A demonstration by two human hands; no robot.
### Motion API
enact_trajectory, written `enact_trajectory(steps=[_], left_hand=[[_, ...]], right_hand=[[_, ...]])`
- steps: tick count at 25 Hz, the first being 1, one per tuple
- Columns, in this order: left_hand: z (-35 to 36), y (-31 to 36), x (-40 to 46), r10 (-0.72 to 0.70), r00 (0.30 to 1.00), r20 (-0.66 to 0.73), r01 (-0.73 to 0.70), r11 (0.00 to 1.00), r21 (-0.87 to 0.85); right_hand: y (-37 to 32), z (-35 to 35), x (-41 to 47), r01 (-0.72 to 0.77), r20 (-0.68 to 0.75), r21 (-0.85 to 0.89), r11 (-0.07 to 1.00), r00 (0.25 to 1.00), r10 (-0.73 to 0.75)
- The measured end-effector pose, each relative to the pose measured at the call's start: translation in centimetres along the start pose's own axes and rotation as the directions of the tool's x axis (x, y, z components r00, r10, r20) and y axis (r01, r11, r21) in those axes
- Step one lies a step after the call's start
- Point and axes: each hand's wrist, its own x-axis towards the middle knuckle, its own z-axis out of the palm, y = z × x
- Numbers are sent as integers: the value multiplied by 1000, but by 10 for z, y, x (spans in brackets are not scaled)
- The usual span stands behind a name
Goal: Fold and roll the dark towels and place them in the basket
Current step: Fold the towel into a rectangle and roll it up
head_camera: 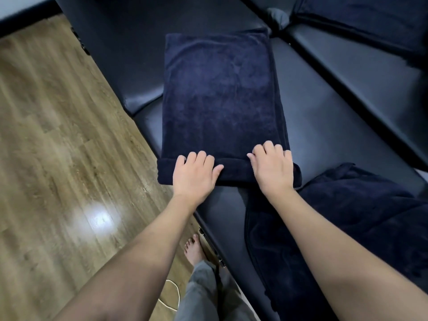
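the folded dark towel lies flat on the black bench at frame centre. my left hand and right hand grip its rolled near edge, fingers curled over; i should keep the roll tight and even.

A black padded bench carries it all: one folded dark towel lying flat, near edge rolled; a crumpled towel heaped just beside it; another towel on the far cushion. Wooden floor alongside.
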Motion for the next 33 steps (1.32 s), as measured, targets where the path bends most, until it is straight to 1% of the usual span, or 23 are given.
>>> enact_trajectory(steps=[1, 2, 3, 4, 6, 7, 9, 12, 13, 14, 15, 16, 17, 18, 19, 21, 22, 23, 26, 28, 29, 30, 33], left_hand=[[-3, 0, 8, -11, 1000, 26, 11, 1000, 3], [-6, 0, 16, -24, 998, 58, 24, 1000, 0], [-9, -1, 21, -37, 994, 103, 39, 999, -9], [-11, -1, 26, -45, 987, 152, 48, 999, -17], [-13, -2, 32, -60, 976, 211, 66, 998, -24], [-14, -1, 33, -68, 977, 201, 78, 996, -43], [-12, -1, 26, -71, 990, 122, 80, 994, -69], [-4, -6, 1, 6, 1000, 21, -5, 999, -46], [-2, -5, -7, 36, 999, 12, -36, 998, -45], [1, -6, -12, 44, 999, 12, -44, 998, -36], [2, -6, -11, 20, 1000, 14, -19, 999, -25], [2, -6, -4, 0, 1000, 28, 0, 1000, -13], [1, -7, 6, -3, 999, 49, 3, 1000, 8], [-2, -9, 18, 6, 998, 70, -8, 1000, 29], [-6, -11, 28, 26, 994, 107, -30, 999, 34], [-14, -16, 45, 64, 980, 187, -65, 998, 1], [-17, -19, 53, 79, 973, 217, -76, 997, -23], [-20, -20, 59, 86, 967, 241, -76, 996, -49], [-23, -20, 77, 56, 950, 309, -20, 993, -119], [-27, -21, 85, 31, 927, 375, 19, 991, -130], [-28, -21, 84, 26, 925, 380, 27, 991, -134], [-26, -21, 81, 28, 936, 351, 18, 992, -128], [-20, -16, 53, 70, 985, 157, -60, 996, -63]], right_hand=[[-2, 2, -7, 52, -114, -4, 999, 992, -52], [-2, 4, -13, 113, -178, 11, 994, 978, -109], [-2, 7, -21, 165, -203, 32, 986, 967, -155], [-1, 10, -29, 191, -193, 40, 981, 965, -180], [3, 17, -37, 177, -159, 3, 984, 972, -174], [6, 19, -34, 163, -131, -22, 986, 978, -164], [9, 18, -21, 181, -61, -28, 983, 981, -183], [10, 5, 0, 260, 49, 47, 965, 964, -262], [13, -4, 9, 248, 137, 110, 962, 955, -262], [16, -11, 18, 195, 243, 198, 961, 940, -241], [16, -17, 25, 125, 342, 273, 954, 914, -218], [16, -17, 29, 72, 402, 311, 948, 894, -200], [16, -15, 30, 64, 411, 286, 956, 893, -183], [14, -15, 28, 102, 366, 215, 971, 914, -177], [10, -13, 25, 152, 267, 124, 980, 947, -181], [-1, -8, 15, 168, 55, -3, 986, 984, -167], [-6, -5, 11, 155, -28, -19, 988, 987, -156], [-10, -5, 8, 149, -71, -11, 989, 986, -149], [-13, 6, -2, 152, -69, -31, 988, 986, -154], [-11, 14, -6, 168, -64, -50, 985, 983, -171], [-9, 15, -2, 174, -68, -57, 983, 982, -178], [-7, 16, 4, 186, -72, -55, 981, 979, -190], [-4, 12, 21, 222, -25, -1, 975, 975, -222]])
